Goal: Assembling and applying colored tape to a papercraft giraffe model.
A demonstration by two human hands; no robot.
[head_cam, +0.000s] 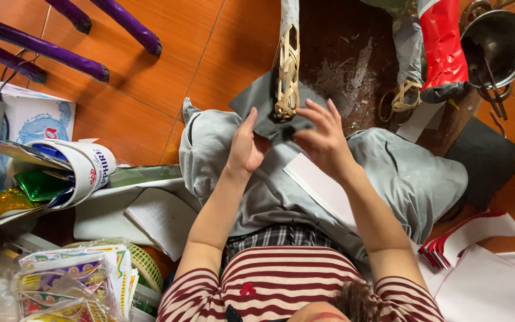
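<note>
Steel pot (496,45), purple chair legs (49,50)

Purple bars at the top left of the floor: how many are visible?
4: two short purple bars at the top, and; two longer below, and. Their upper ends run out of frame.

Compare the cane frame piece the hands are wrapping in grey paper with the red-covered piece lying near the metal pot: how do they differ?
The grey-wrapped piece lies at centre, held by the left hand and right hand, with its woven cane end bare. The red-covered piece lies untouched at upper right beside the metal pot, glossy red with a grey end. The grey paper looks matt. Both rest on the dark board.
</note>
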